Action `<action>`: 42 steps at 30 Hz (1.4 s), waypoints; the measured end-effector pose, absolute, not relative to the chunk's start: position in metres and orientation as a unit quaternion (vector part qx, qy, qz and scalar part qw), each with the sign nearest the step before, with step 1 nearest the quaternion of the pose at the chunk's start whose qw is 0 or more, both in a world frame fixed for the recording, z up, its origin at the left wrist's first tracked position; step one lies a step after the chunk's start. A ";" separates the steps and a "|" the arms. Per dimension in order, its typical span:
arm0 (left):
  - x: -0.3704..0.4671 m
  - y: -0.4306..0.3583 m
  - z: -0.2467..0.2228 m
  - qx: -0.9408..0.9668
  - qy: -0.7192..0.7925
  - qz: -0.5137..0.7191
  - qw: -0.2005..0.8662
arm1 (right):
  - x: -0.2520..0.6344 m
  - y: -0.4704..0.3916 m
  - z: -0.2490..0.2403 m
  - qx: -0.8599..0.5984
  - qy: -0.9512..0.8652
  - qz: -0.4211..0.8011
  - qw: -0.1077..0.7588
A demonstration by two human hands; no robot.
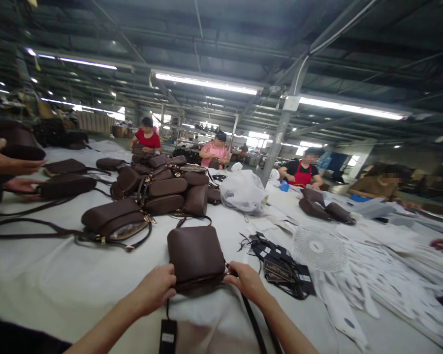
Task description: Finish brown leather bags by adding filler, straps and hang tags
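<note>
A dark brown handbag (195,253) lies on the white-covered table in front of me. My left hand (158,291) is closed on its near left corner. At its right side my right hand (248,282) has its fingers closed round the strap end beside the metal fitting. The dark strap (254,319) runs down from there toward me. Below the bag a black hang tag (168,337) dangles on a cord. Right of my right hand lies a pile of black hang tags (280,263) with cords.
Several brown handbags are heaped (166,187) beyond mine, and one with its strap spread (112,221) lies to the left. A white fan (319,248) and white cut pieces (398,280) lie right. Another person's hands (7,162) hold bags at far left; co-workers stand across the table.
</note>
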State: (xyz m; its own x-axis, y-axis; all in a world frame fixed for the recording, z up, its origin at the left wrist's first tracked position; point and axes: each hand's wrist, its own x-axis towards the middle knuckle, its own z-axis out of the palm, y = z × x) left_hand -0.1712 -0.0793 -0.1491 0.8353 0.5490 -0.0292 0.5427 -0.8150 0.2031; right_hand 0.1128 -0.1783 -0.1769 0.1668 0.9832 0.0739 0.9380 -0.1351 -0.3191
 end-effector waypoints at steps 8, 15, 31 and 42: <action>-0.145 -0.097 -0.201 0.913 0.367 0.176 0.023 | 0.096 -0.170 -0.200 -0.763 -0.632 0.016 0.136; -0.151 -0.058 -0.176 0.889 0.359 0.255 0.123 | 0.088 -0.163 -0.159 -0.744 -0.647 0.004 0.163; -0.119 -0.077 -0.054 0.909 0.293 0.276 0.105 | 0.103 -0.172 -0.061 -0.700 -0.660 0.020 0.272; -0.062 -0.052 -0.036 0.733 0.160 0.328 0.574 | 0.112 -0.177 -0.038 -0.561 -0.553 0.369 0.494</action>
State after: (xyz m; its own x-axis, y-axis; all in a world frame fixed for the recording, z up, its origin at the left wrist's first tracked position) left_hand -0.0622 -0.0525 -0.0363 0.7343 0.6104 0.2971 -0.1422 -0.2896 0.9465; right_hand 0.1121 -0.1770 -0.0385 0.1176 0.9842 0.1326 0.2556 0.0991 -0.9617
